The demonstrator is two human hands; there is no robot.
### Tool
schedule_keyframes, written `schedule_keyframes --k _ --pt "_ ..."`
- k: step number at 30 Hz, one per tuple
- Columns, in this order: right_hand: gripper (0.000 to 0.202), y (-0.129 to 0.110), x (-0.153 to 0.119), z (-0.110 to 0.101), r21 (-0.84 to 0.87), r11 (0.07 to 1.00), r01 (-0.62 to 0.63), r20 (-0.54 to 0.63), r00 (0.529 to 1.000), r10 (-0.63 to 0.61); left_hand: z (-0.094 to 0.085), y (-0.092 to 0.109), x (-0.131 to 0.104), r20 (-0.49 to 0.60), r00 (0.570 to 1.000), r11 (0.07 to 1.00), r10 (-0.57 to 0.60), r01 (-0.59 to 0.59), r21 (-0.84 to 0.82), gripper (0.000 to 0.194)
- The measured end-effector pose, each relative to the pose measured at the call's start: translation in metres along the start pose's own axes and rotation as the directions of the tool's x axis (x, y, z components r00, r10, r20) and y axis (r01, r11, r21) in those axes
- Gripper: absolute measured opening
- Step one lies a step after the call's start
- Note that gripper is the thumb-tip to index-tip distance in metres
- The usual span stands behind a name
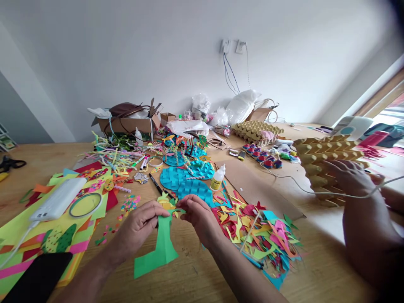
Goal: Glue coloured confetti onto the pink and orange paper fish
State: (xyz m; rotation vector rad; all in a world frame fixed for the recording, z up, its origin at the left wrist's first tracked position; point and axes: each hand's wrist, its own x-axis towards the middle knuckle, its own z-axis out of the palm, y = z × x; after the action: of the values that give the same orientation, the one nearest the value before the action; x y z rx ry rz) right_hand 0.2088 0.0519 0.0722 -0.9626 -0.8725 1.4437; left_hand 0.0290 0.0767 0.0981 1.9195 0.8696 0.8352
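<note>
My left hand (pixel 143 221) pinches the top of a cut green paper (pixel 162 248), which hangs down over the table and widens to the lower left. Close beside it, my right hand (pixel 198 216) has its fingers pressed together on a thin green strip at the same paper's upper end. Just behind the fingertips lies a small yellow paper piece (pixel 164 203). Blue textured paper rounds (pixel 195 193) sit beyond both hands, with a yellow-labelled glue bottle (pixel 217 179) at their right.
Coloured scraps (pixel 261 235) are heaped at right, paper sheets (pixel 19 227) with a white power strip (pixel 58 200) at left, a black phone (pixel 38 277) lower left. Another person's hand (pixel 350 174) holds egg trays (pixel 318 168). A white cable crosses the right side.
</note>
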Motion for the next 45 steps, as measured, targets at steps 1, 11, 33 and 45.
schedule_keyframes --k 1,11,33,45 --pt "0.021 -0.005 0.000 0.000 -0.073 0.997 0.035 0.019 0.999 -0.034 0.000 0.001 0.000 0.017 1.000 1.000 0.018 -0.018 0.025 0.022" --pt "0.017 -0.022 0.014 -0.008 -0.425 0.902 0.073 0.414 0.902 0.122 0.002 0.004 0.003 0.140 0.973 0.966 0.186 -0.207 0.154 0.029" --pt "0.019 -0.023 0.038 0.000 0.075 0.982 0.171 -0.111 0.980 -0.162 0.014 -0.006 0.007 -0.209 0.955 0.810 -0.208 0.049 -0.585 0.033" --pt "0.015 -0.033 0.037 0.014 -0.056 0.965 0.257 0.060 0.965 -0.254 -0.011 0.000 0.028 -0.448 0.885 0.988 -0.126 0.068 -0.142 0.028"
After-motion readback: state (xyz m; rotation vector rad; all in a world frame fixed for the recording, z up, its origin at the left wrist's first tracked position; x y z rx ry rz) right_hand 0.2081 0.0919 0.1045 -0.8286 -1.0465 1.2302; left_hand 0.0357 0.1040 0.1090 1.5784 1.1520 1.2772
